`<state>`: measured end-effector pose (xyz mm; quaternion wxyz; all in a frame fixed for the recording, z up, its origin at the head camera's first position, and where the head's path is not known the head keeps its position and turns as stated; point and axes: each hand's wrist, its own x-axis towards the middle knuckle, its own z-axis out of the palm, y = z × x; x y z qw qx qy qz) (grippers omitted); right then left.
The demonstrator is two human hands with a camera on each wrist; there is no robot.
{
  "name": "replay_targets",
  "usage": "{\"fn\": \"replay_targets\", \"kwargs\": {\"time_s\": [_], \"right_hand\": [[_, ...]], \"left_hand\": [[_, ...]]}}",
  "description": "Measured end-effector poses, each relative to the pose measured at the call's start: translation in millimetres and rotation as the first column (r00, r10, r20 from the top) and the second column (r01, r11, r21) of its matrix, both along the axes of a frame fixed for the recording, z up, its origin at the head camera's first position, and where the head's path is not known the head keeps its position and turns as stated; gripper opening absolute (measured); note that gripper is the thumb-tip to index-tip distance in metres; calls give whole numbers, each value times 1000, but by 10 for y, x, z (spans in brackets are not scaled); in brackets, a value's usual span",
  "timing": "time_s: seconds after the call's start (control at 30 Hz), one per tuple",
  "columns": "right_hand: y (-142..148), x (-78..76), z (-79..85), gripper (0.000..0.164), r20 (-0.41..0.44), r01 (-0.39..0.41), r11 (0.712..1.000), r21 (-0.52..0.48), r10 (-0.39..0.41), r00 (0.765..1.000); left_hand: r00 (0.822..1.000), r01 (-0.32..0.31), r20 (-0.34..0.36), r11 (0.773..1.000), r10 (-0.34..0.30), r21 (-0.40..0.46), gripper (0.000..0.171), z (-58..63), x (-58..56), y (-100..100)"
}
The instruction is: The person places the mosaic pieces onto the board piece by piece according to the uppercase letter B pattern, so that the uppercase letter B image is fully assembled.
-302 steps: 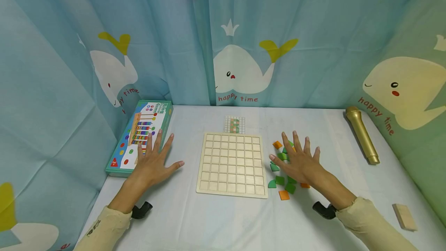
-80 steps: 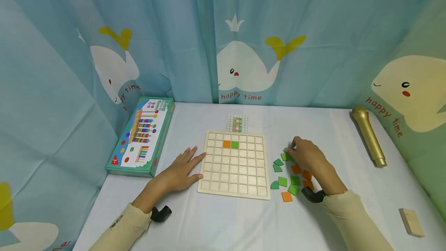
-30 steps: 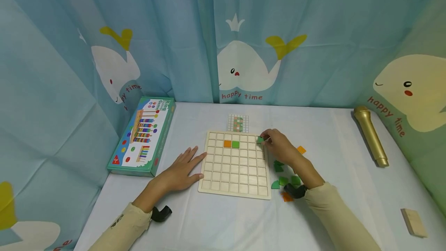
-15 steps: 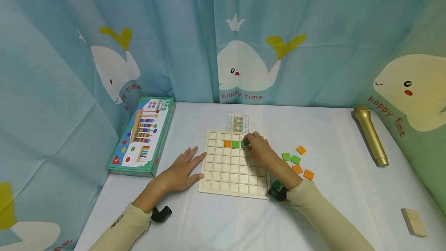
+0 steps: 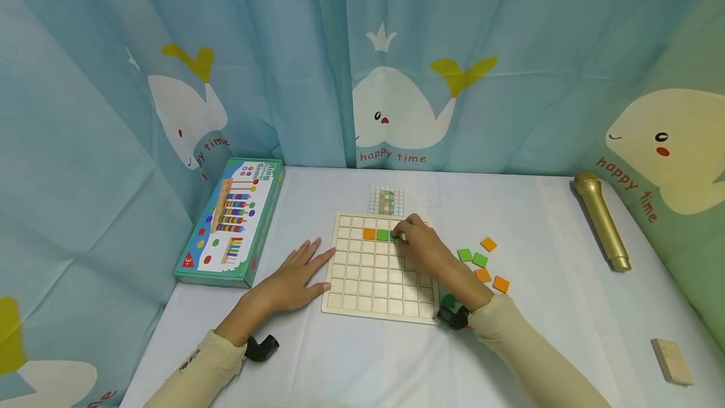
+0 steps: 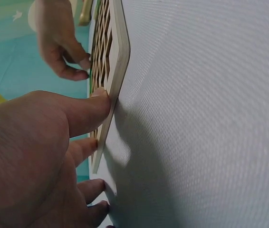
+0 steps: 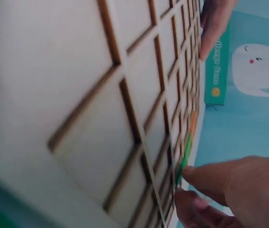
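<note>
A pale wooden grid board (image 5: 351,288) lies on the white table. In its second row an orange square tile (image 5: 369,233) sits beside a light green square tile (image 5: 382,235). My right hand (image 5: 421,245) pinches a dark green tile (image 5: 393,236) at the cell to the right of the light green one; the fingers mostly cover it. The right wrist view shows thumb and finger meeting at this tile (image 7: 179,173), low over the grid. My left hand (image 5: 294,279) lies with fingers spread at the board's left side, thumb and forefinger touching its edge (image 6: 120,61).
A printed pattern card (image 5: 387,200) lies behind the board. Loose tiles (image 5: 480,260), orange and green, are scattered to the right, some hidden under the right wrist. A boxed game (image 5: 229,222) stands left, a gold microphone (image 5: 601,222) and wooden block (image 5: 672,362) far right.
Since one second ago my right hand has carried the dark green tile left from the board's right edge to beside the light green tile. Over the last half second it barely moves. The left hand stays put.
</note>
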<state>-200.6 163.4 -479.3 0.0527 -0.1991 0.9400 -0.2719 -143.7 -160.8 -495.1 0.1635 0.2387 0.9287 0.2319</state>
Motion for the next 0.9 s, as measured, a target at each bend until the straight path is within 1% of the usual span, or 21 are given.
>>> {"fn": "replay_targets", "kwargs": {"time_s": [0.1, 0.27, 0.37, 0.47, 0.6, 0.67, 0.77, 0.9], "right_hand": [[111, 13, 58, 15, 11, 5, 1000, -14, -4, 1000], [451, 36, 173, 21, 30, 63, 998, -12, -63, 998], [695, 70, 227, 26, 72, 111, 994, 20, -112, 991], [917, 137, 272, 32, 134, 160, 984, 80, -169, 976], [1160, 262, 248, 40, 186, 208, 967, 147, -234, 954], [1244, 314, 213, 41, 196, 224, 962, 159, -253, 947], [1309, 353, 174, 39, 204, 249, 956, 155, -278, 939], [1326, 351, 141, 31, 184, 283, 950, 133, -305, 934]], "left_hand": [[1000, 5, -3, 1000, -5, 2, 70, 0, -1, 2], [1000, 7, 0, 1000, -7, 4, 71, 1, 1, 3], [1000, 4, 0, 1000, -4, 9, 70, 9, 5, 3], [1000, 0, -1, 1000, 0, 9, 70, 8, 7, 3], [1000, 0, 4, 1000, 0, 14, 70, 5, 9, -2], [1000, 3, 2, 1000, -3, 12, 70, -2, 10, -6], [1000, 5, -2, 1000, -5, 12, 70, -16, 7, -11], [1000, 2, 0, 1000, -2, 22, 70, -11, 5, -1]]}}
